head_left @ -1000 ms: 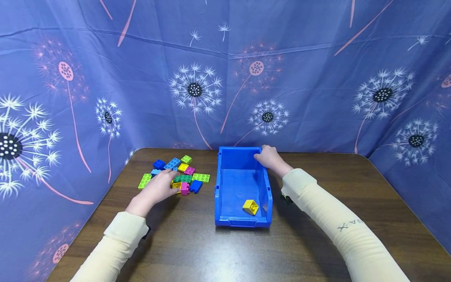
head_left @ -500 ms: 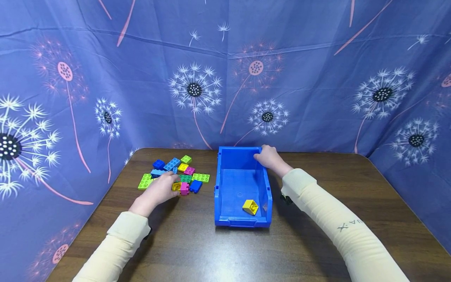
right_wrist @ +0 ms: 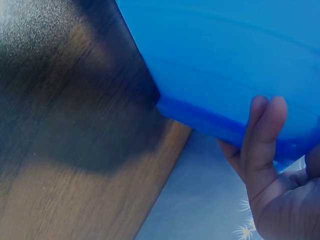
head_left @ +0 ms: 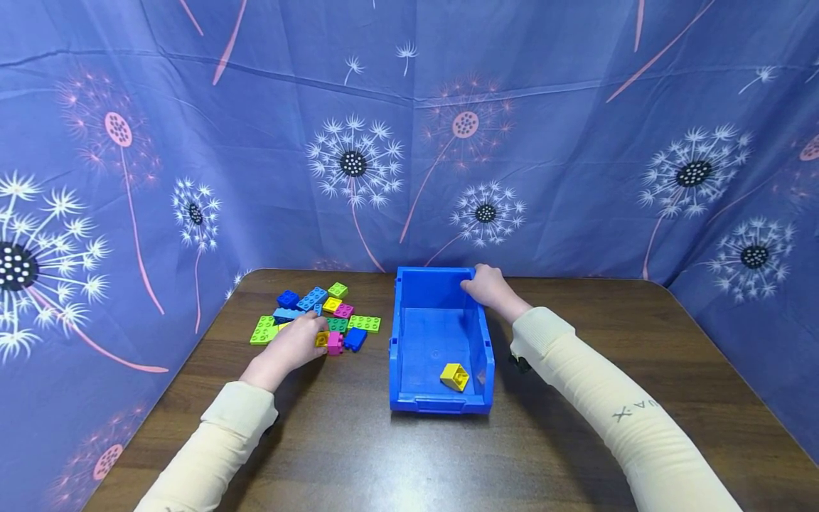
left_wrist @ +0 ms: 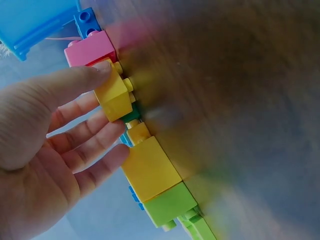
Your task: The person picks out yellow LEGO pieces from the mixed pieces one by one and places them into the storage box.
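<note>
At the pile of toy building bricks on the left, my left hand (head_left: pixel 294 345) pinches a small yellow brick (left_wrist: pixel 113 95). The thumb lies on its near face and the fingers reach behind it. A pink brick (left_wrist: pixel 91 50) sits right beside it, with a dark blue brick (head_left: pixel 355 339) beyond. My right hand (head_left: pixel 491 288) grips the far right corner of a blue plastic bin (head_left: pixel 441 406), fingers against the outer wall in the right wrist view. Inside the bin, near its low front, lies a yellow sloped brick (head_left: pixel 455 377).
Around the left hand lie more bricks: a lime one (head_left: pixel 364 323), a green one (head_left: pixel 337 325), a light blue one (head_left: pixel 313 299) and several others. The brown wooden table (head_left: pixel 320 441) meets a blue dandelion-print cloth (head_left: pixel 409 178) at the back and sides.
My left hand has shifted slightly right and its fingers have drawn together on the small yellow brick. The right hand and the bin have stayed in place.
</note>
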A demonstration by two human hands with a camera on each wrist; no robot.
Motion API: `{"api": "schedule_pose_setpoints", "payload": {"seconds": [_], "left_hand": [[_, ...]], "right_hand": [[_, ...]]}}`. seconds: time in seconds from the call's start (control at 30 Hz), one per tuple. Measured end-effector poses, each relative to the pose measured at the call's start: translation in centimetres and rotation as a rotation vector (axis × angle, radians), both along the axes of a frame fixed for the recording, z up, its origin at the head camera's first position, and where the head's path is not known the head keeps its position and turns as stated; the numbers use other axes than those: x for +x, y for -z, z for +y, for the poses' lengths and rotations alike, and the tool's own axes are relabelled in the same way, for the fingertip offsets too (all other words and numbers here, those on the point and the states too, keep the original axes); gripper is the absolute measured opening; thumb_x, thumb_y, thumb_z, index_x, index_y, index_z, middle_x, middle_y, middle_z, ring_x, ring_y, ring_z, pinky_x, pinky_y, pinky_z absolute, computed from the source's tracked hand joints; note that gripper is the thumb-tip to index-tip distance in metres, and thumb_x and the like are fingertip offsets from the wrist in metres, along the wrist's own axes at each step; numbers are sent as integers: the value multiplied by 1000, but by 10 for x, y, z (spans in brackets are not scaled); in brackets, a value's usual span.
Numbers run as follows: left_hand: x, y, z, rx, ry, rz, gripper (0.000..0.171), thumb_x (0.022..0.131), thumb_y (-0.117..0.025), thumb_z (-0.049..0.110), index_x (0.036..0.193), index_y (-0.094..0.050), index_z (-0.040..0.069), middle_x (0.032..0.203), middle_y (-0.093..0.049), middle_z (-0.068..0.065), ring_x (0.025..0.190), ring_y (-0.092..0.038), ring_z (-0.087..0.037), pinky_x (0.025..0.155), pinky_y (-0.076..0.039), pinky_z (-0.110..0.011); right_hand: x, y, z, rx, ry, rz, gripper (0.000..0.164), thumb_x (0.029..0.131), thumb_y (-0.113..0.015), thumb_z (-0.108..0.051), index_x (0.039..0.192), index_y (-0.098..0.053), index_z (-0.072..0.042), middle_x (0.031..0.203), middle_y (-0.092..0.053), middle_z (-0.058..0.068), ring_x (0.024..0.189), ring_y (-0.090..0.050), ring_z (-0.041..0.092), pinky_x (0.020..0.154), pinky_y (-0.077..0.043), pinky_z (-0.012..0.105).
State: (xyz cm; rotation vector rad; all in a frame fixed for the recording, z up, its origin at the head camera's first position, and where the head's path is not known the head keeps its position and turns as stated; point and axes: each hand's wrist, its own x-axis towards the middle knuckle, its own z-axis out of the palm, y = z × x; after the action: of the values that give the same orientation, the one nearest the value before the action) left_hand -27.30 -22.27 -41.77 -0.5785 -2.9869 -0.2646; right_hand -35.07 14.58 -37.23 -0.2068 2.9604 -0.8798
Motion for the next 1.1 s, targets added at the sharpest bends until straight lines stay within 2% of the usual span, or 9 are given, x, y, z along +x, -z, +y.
{"api": "schedule_pose_setpoints", "payload": {"seconds": [0.47,0.77,1.1], "left_hand": [[-2,1,0,-9,-6,-6,36,71,-83,18,99,-65,3,93,-61,-11,86,-59,-25,79,-54,-40],[-1,0,-1,-2,2,9,33,71,-83,15,95,-65,2,90,-61,-11,83,-60,-25,76,-54,-40],[-1,-1,-3,2,-7,40,32,72,-82,13,96,-66,0,91,-62,-12,84,-61,-26,77,-54,-41]], "right_hand": [[-2,0,1,4,6,3,41,96,-48,-22,120,-48,11,111,-59,28,92,-62,35,80,-54,46],[-2,1,1,-5,4,-4,45,96,-47,-22,126,-44,12,121,-54,31,106,-59,42,88,-50,52],[-3,2,1,-13,9,-8,44,97,-48,-22,125,-45,11,119,-56,30,103,-60,41,86,-51,51]]}}
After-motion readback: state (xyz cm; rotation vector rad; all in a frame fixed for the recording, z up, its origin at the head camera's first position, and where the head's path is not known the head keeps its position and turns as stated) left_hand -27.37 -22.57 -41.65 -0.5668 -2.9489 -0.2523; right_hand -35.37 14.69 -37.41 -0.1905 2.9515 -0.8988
